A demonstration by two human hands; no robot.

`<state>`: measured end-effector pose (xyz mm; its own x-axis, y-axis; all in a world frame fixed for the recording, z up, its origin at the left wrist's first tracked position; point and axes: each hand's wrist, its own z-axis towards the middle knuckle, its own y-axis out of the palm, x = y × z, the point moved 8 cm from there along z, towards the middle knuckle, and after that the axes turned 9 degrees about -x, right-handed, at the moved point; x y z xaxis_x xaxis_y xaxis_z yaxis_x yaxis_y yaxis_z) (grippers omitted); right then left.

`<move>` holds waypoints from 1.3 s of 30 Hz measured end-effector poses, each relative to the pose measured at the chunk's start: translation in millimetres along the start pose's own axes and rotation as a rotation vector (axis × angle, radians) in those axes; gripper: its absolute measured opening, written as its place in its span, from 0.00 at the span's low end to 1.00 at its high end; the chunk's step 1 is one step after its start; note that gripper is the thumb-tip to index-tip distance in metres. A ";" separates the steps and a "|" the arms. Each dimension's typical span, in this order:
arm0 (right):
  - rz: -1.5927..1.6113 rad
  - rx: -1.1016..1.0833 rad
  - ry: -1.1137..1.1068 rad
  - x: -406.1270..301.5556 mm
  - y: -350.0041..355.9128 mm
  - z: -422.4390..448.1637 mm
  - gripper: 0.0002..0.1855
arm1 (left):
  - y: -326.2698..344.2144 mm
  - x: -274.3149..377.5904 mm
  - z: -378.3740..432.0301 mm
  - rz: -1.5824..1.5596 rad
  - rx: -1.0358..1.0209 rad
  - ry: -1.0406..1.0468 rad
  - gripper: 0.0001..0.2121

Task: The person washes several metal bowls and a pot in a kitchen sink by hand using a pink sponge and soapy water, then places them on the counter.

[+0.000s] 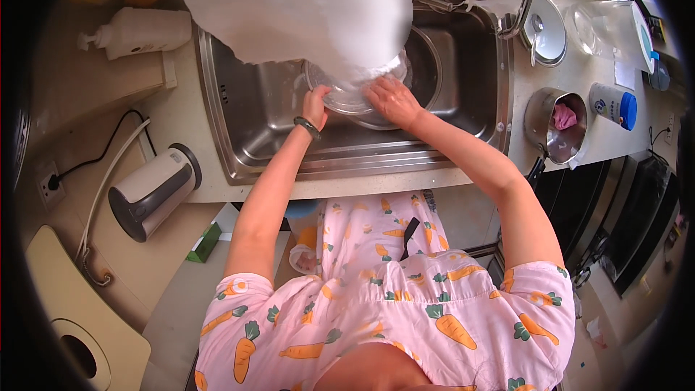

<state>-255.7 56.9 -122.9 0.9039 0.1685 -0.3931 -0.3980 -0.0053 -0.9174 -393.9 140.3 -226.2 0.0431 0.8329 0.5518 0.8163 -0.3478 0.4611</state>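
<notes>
Over the stainless steel sink (260, 136), my left hand (316, 107) grips the left rim of a clear, round dish or lid (347, 102). My right hand (392, 99) rests with bent fingers on the dish's right side; whether it holds anything is hidden. Below and to the right, a larger round pan or basin (426, 73) lies in the sink. A blurred white mass (293, 5) very near the camera covers the back of the sink and the upper part of the dish.
To the right stand a steel saucepan (535, 119) with a pink cloth (564, 117) inside, a blue-lidded canister (611, 104), a pot lid (544, 32) and a clear pitcher (608, 30). To the left are a white pump bottle (144, 32) and a white-and-grey kettle-like appliance (157, 190). The faucet (524, 5) is at upper right.
</notes>
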 end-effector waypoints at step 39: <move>0.129 -0.048 0.106 6.1 2.9 4.5 0.15 | 15.2 5.3 2.5 -0.191 -0.012 0.066 0.17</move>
<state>-252.1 62.4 -127.7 0.8580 0.0589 -0.5103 -0.5066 -0.0675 -0.8596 -379.8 140.5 -218.0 -0.1504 0.8542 0.4977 0.7988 -0.1917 0.5703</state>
